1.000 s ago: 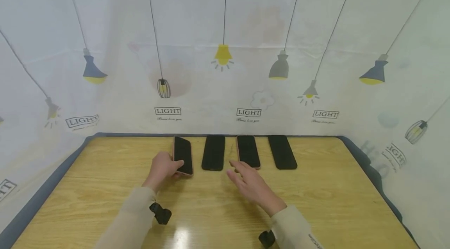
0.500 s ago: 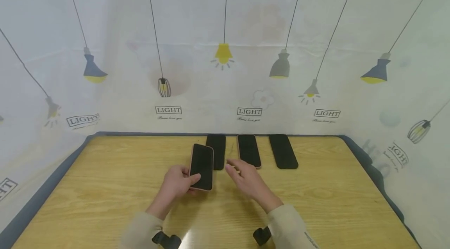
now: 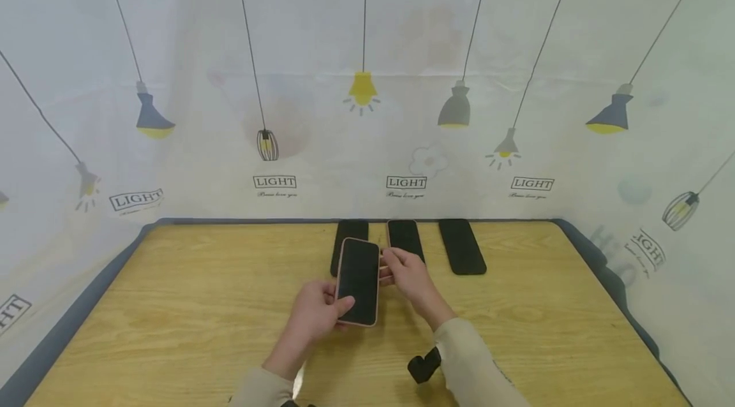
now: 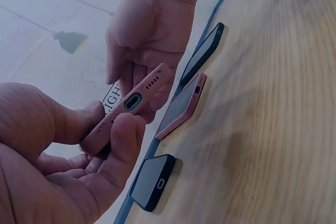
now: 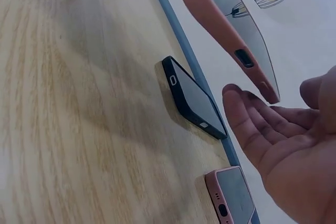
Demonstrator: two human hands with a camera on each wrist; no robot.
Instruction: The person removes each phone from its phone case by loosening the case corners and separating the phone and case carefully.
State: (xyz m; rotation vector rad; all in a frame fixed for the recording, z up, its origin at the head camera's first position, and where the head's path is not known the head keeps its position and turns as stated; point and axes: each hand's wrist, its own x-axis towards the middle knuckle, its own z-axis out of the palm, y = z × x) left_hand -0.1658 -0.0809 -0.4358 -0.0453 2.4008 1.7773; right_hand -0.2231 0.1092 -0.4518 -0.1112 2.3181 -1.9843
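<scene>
My left hand [image 3: 319, 310] holds a smartphone in a pink case [image 3: 358, 282] above the table, thumb on the dark screen's lower part and fingers along its edge and behind. The charging port end of this phone [image 4: 132, 101] faces the left wrist camera. Beside the phone's right edge is my right hand [image 3: 411, 276]. Its fingers [image 5: 252, 124] are loosely bent near a corner of the case, thumb apart from them; whether they touch it I cannot tell. Behind lie a black phone [image 3: 350, 231], partly covered by the held one, and a pink-cased phone [image 3: 404, 238], partly covered by my right hand.
Another black phone [image 3: 462, 247] lies to the right at the back of the wooden table [image 3: 172, 305]. A dark blue-grey edging [image 3: 201, 221] runs round the table. Behind it hangs a white curtain [image 3: 321, 152] printed with lamps.
My left hand has lifted the pink-cased phone from the row's left end and carried it right and nearer to me. My right hand has shifted slightly to the phone's right edge.
</scene>
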